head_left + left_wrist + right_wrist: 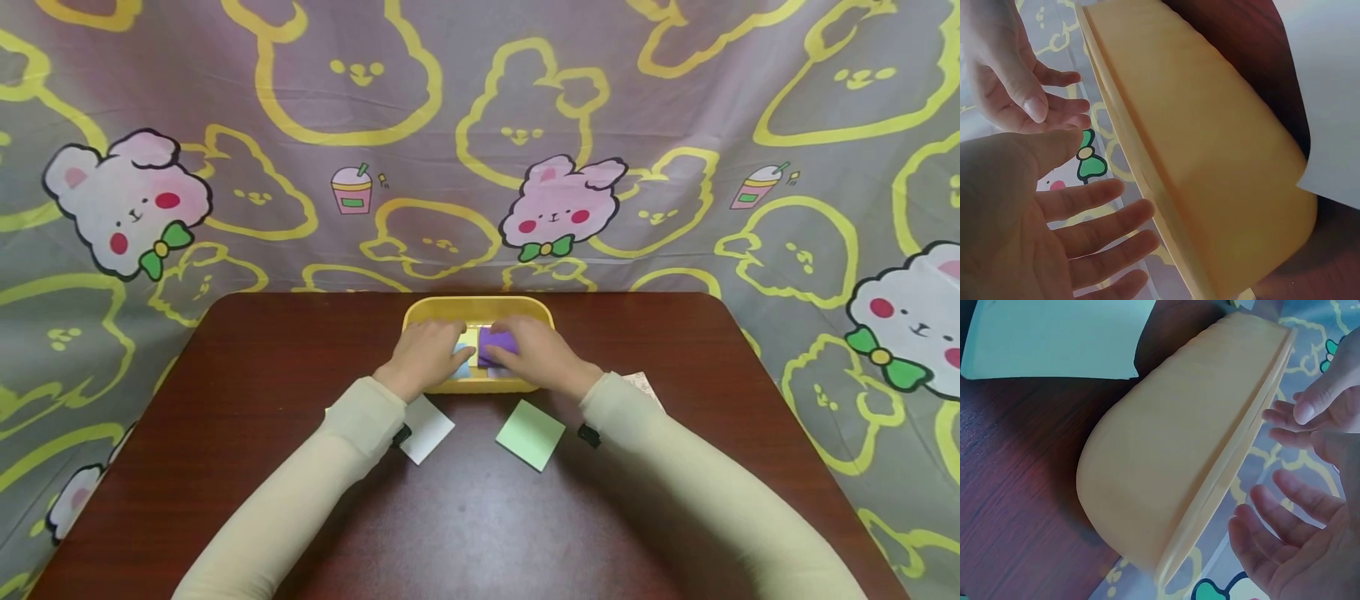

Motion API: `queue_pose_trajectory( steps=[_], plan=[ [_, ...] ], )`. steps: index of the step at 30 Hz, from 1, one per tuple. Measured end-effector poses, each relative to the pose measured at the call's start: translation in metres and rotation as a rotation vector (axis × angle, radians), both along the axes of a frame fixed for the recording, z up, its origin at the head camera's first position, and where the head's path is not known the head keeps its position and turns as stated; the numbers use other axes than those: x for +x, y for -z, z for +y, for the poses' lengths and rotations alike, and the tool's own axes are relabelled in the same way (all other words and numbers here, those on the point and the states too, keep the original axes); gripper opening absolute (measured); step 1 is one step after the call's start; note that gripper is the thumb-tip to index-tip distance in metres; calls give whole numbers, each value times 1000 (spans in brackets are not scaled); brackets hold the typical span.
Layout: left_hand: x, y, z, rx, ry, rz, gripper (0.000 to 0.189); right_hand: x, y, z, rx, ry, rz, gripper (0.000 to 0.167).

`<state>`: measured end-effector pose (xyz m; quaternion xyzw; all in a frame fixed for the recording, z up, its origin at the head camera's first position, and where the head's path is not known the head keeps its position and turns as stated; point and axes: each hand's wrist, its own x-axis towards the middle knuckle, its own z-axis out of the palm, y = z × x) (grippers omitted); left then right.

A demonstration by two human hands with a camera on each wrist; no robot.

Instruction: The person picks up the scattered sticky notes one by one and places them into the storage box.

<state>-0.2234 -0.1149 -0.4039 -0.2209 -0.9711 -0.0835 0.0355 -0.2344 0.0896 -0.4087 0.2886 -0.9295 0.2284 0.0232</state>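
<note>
From my remote seat I see a dark reddish-brown worktop with visible wood grain and rounded far corners, a soft patch of light shining on its near half. Behind it, a wrinkled pinkish-grey fabric backdrop fills the room view, printed with yellow outlined animals, white bunnies wearing green bows, and 2 pink drink cups with green straws.

At the middle of the worktop's far edge sits a yellow tub. Inside it I make out a purple square, a pale yellow piece and a light blue piece, partly covered by the hands.

The person's left hand and right hand reach over the tub; in the wrist views I see both sets of fingers released, loosely bent.

Nearer me lie a white square and a light green square. Beside the right sleeve, a printed square shows reddish marks too small for me to read.
</note>
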Motion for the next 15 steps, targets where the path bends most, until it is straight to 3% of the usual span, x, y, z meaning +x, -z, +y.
queue_pose_trajectory(
  steps=[10,15],
  plan=[
    [4,2,6,15,17,55,37,4,2,6,-23,32,6,37],
    [7,2,8,12,27,51,39,6,3,8,-33,30,16,38]
  ],
)
